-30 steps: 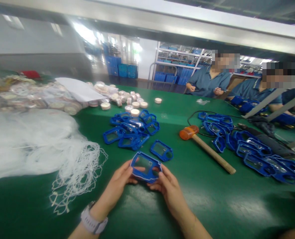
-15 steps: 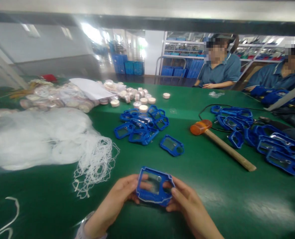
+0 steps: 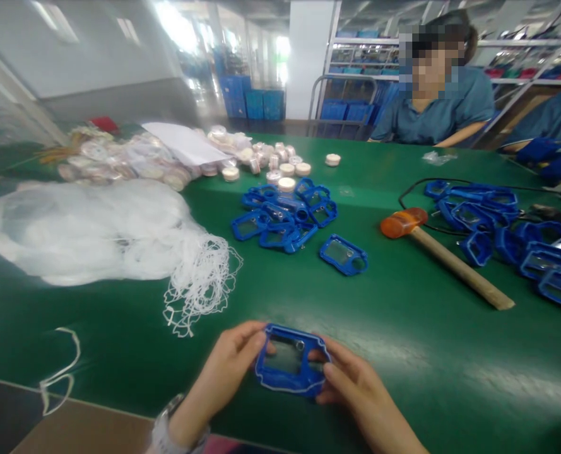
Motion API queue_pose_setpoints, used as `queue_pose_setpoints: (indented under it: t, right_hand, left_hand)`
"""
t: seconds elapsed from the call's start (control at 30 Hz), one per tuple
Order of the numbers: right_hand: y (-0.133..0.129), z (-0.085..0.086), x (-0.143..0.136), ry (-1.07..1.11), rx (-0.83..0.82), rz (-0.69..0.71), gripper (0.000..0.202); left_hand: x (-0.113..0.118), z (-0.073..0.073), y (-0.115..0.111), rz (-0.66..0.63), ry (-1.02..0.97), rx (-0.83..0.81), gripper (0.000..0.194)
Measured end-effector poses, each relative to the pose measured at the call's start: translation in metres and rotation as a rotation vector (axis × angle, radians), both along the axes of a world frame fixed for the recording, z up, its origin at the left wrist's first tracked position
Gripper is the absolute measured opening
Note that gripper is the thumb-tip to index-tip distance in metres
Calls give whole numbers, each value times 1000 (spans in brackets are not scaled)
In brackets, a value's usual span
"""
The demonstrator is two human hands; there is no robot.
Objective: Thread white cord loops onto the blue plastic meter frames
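Both hands grip a blue plastic housing frame [image 3: 287,380] with a clear window and a round opening. My left hand [image 3: 235,356] pinches its left side, thumb in front. At the right edge, my right hand [image 3: 349,384] is closed on it, thumb on the near face and fingers behind, partly hidden by the frame. The frame is held tilted above the green table, near its front edge. Beyond it, a single similar blue frame [image 3: 343,255] lies flat, and a pile of blue frames [image 3: 280,217] is behind that.
An orange-headed mallet [image 3: 455,261] lies to the right, beside more blue frames [image 3: 479,214]. White cord [image 3: 204,277] spills from a plastic bag [image 3: 86,233] at left. Round cream pieces [image 3: 287,184] and filled bags [image 3: 129,157] sit behind. A co-worker [image 3: 434,113] is across the green table [image 3: 403,340].
The view has tilted down and shifted left, so the table's front edge now shows. My left fingers have drawn back from behind the window; both hands still hold the frame.
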State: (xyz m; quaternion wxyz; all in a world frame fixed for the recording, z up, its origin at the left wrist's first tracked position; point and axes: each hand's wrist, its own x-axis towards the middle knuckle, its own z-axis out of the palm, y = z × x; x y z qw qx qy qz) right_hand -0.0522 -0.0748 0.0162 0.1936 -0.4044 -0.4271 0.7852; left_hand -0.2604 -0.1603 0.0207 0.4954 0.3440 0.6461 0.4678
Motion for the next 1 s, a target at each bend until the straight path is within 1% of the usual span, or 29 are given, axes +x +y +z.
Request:
queue_pose_setpoints:
  t: [0.07,0.17,0.27,0.3,0.37,0.47,0.57,0.63,0.7,0.87,0.93,1.0]
  right_hand:
    - [-3,-2,0,14,-6,2,44]
    - [-8,-8,1,36,-52,-17,44]
    - [-11,-10,2,43,-106,-99,42]
    - [-12,-9,2,43,-115,-131,42]
    - [-12,-7,3,41,-121,-177,43]
    - [-12,-3,4,35,-112,-199,43]
    - [-13,-2,4,28,-94,-203,44]
    - [-15,-3,4,20,-78,-209,45]
    - [-15,-4,4,14,-63,-211,46]
    - [-19,-5,4,33,-17,-197,48]
    - [-22,-6,4,43,10,-192,47]
    - [-25,-7,3,53,29,-193,46]
  left_hand:
    - [0,3,3,-13,-66,21,28]
    - [4,3,3,9,-127,29,26]
    - [11,1,-1,29,-165,50,25]
    - [14,0,-4,22,-197,62,28]
    - [19,-1,-9,-16,-285,87,42]
    - [24,0,-18,-56,-356,102,60]
    - [27,3,-24,-8,-249,102,63]
    - [28,5,-27,23,-126,96,59]
    - [28,7,-28,31,-57,92,56]
    - [28,9,-28,12,-172,87,59]
    - [30,7,-27,63,-162,88,58]
    - [32,4,-27,153,-99,104,56]
